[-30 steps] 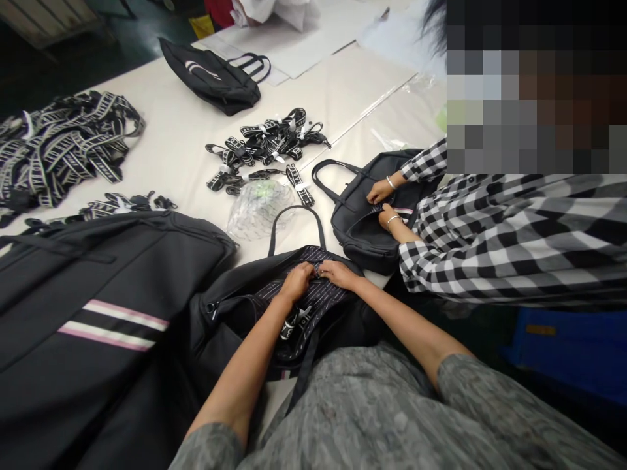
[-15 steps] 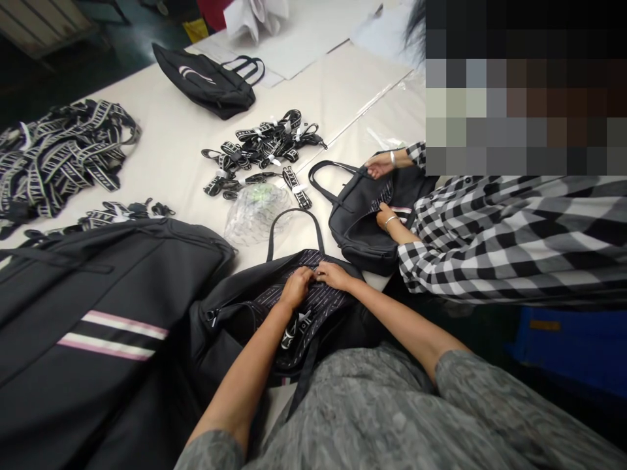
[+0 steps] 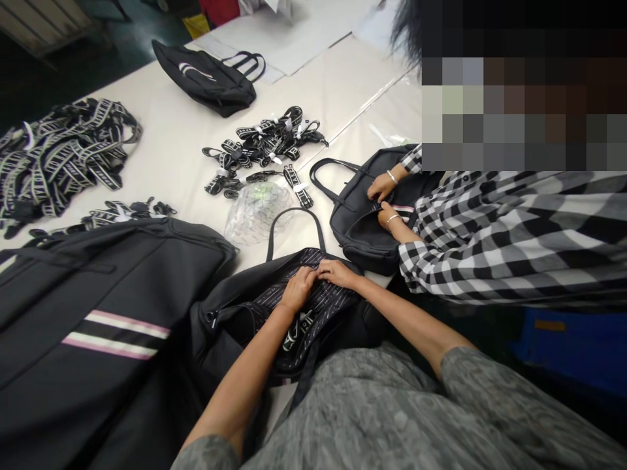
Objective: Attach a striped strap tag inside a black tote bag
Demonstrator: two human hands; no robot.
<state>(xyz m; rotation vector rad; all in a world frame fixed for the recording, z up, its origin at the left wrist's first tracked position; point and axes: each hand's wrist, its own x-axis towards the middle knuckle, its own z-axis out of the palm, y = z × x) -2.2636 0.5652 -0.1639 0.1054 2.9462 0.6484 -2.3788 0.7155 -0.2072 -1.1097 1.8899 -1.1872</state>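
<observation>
At the lower centre of the frame a black tote bag lies open at the edge of the pale worktop, its pinstriped lining turned up. The left hand is curled closed, pinching that lining, and the right hand grips the same fabric just beside it, fingertips touching. A printed strap lies in the bag below the left wrist. To the right, a co-worker in a checked sleeve handles a second black bag. Loose straps lie at upper centre, and a large dark bag fills the lower left.
</observation>
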